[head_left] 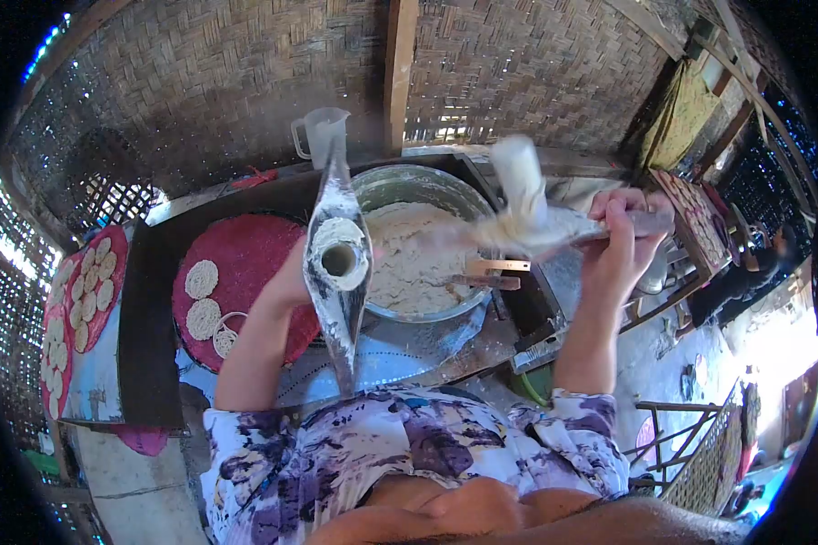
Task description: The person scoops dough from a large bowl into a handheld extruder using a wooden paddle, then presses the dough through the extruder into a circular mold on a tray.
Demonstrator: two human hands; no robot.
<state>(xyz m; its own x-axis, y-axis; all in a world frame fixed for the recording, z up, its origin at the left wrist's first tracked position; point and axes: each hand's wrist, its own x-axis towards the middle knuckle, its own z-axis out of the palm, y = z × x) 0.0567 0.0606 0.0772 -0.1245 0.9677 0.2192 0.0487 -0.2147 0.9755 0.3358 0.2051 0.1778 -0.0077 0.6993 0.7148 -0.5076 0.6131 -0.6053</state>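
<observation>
My left hand is closed around a long wooden press body, whose middle has a round hole with dough smeared on its rim. The wood hides most of these fingers. In my right hand is the end of a wooden plunger, fingers wrapped round it; its pale, dough-coated cylinder points up and is blurred. Between the two hands stands a wide basin of pale dough. Left of it, coiled rounds of noodle-like dough lie on a round red mat.
A clear plastic jug stands behind the basin by the woven wall. At the far left, dough rounds cover another red mat. A small wooden-handled tool rests at the basin's right rim. A tray of rounds is at right.
</observation>
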